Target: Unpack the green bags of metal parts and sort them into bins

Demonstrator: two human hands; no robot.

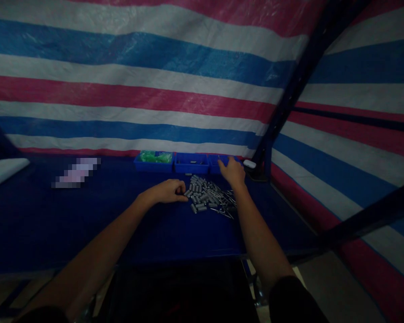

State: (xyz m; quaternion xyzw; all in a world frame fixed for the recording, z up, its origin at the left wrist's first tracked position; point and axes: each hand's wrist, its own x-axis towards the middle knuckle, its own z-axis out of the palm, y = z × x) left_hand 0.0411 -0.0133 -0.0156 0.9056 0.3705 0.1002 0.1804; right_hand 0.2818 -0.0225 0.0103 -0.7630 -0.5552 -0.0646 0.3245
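Right hand (233, 172) hovers at a blue tray (214, 169) right of centre, left hand (169, 190) curls beside grey cylinders (202, 208) mid-frame, and I can't tell if either pinches anything

the walls (148, 49) are shiny sheets with pink, white and blue stripes. dark poles (305, 67) stand by a big blue table (54, 215). the light is dim.
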